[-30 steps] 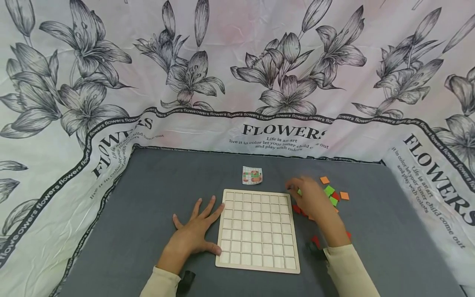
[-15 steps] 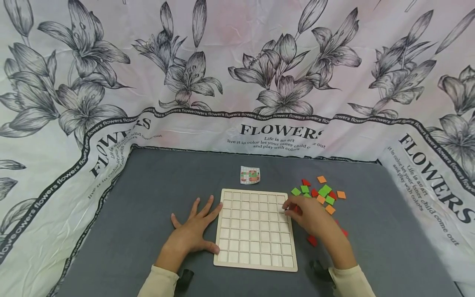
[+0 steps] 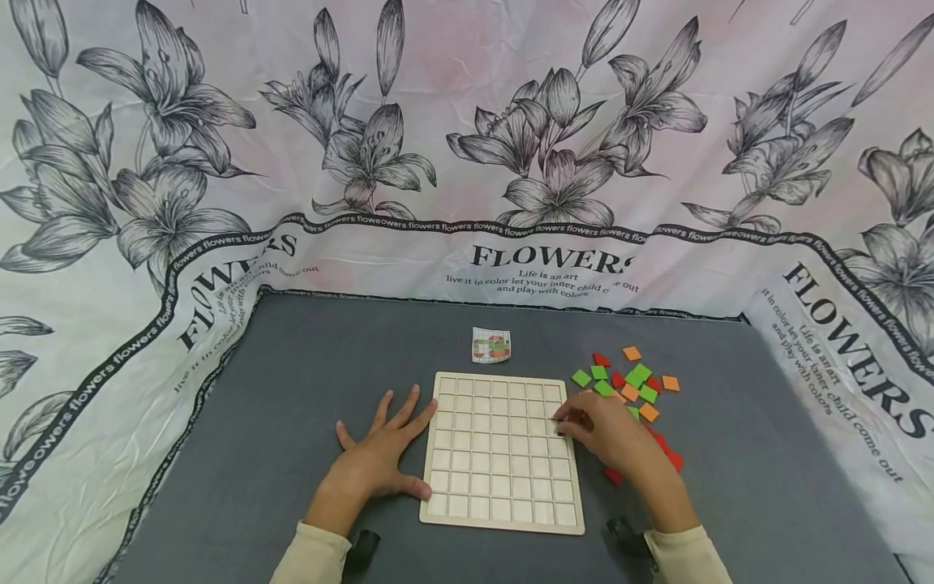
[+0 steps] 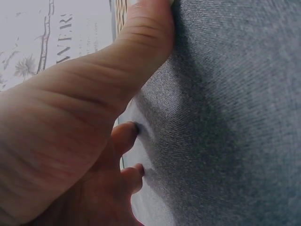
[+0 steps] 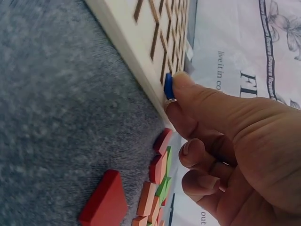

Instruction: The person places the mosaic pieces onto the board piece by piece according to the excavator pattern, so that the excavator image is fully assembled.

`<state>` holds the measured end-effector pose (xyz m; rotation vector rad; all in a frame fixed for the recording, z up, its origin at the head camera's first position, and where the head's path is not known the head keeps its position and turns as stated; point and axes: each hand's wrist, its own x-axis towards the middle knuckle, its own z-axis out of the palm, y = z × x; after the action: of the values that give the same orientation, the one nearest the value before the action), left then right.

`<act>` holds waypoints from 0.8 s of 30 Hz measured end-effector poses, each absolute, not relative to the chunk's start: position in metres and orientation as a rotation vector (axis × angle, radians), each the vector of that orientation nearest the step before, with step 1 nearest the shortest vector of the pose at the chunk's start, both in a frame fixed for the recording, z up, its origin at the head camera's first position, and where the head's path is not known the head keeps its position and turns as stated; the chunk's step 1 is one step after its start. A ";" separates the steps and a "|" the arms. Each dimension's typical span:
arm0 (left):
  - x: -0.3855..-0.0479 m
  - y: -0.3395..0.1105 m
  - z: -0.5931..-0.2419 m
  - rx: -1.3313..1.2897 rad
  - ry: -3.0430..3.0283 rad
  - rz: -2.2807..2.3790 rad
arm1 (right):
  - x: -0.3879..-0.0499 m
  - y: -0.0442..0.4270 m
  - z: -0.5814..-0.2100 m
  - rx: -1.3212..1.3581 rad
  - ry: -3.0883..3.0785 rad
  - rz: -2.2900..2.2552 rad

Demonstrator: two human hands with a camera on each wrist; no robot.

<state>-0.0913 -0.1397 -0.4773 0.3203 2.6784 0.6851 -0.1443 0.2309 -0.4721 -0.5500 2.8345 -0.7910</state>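
A pale wooden grid board (image 3: 503,454) lies flat on the grey cloth, its square cells bare. Along its left edge rests my left hand (image 3: 379,470), fingers spread, with the index fingertip and thumb touching the frame. My right hand (image 3: 613,434) is at the board's right edge, in the upper half. Between its thumb and index finger it pinches a small blue tile (image 5: 168,86), plain in the right wrist view but mostly hidden by the fingers in the head view. In the left wrist view, the left thumb (image 4: 146,30) presses at the board's edge.
Several loose tiles in green (image 3: 638,375), orange (image 3: 670,383) and red (image 3: 614,476) are scattered right of the board, partly under the right hand. A small printed pattern card (image 3: 491,345) lies beyond the board. Flower-printed fabric (image 3: 554,268) borders the grey cloth (image 3: 306,357).
My right hand has come from over the loose tiles, toward me, to the board's right edge, uncovering tiles behind it. The left hand stays in place.
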 end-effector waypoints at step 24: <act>-0.091 -0.141 -0.480 0.329 2.681 0.669 | -0.143 0.228 -0.475 -0.526 2.829 -0.691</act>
<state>-0.0911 -0.1413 -0.4796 0.3292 2.6810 0.6693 -0.1425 0.2281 -0.4752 -0.5256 2.8289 -0.6907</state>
